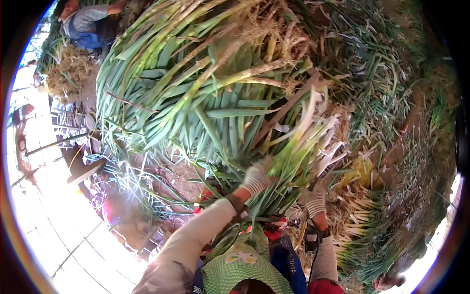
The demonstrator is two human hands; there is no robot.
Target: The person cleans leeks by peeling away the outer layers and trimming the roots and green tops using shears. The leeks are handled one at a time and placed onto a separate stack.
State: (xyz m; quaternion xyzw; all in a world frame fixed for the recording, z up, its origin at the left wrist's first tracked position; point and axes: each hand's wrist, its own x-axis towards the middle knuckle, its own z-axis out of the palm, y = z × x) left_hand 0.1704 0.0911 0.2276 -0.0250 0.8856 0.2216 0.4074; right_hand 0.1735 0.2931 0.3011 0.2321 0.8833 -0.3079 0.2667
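Note:
My left hand [258,178], in a striped knit glove and partly blurred, is closed on the leaves of some green onions [293,154]. Their pale stalks [320,122] fan out toward the upper right. Just below these stalks is my right hand [315,200], in a matching glove with its fingers curled. A small dark shape shows at its fingertips, and I cannot tell what it is. Beyond both hands rises a big heap of long green onions [210,108], with dry roots [279,34] at its top right.
Trimmed green onions with white ends [360,215] lie in a row to the right. Loose leaf scraps [372,78] cover the ground at upper right. A yellow bag [362,172] sits near the row. Another person [88,22] is at upper left, beside rooted onions [68,68].

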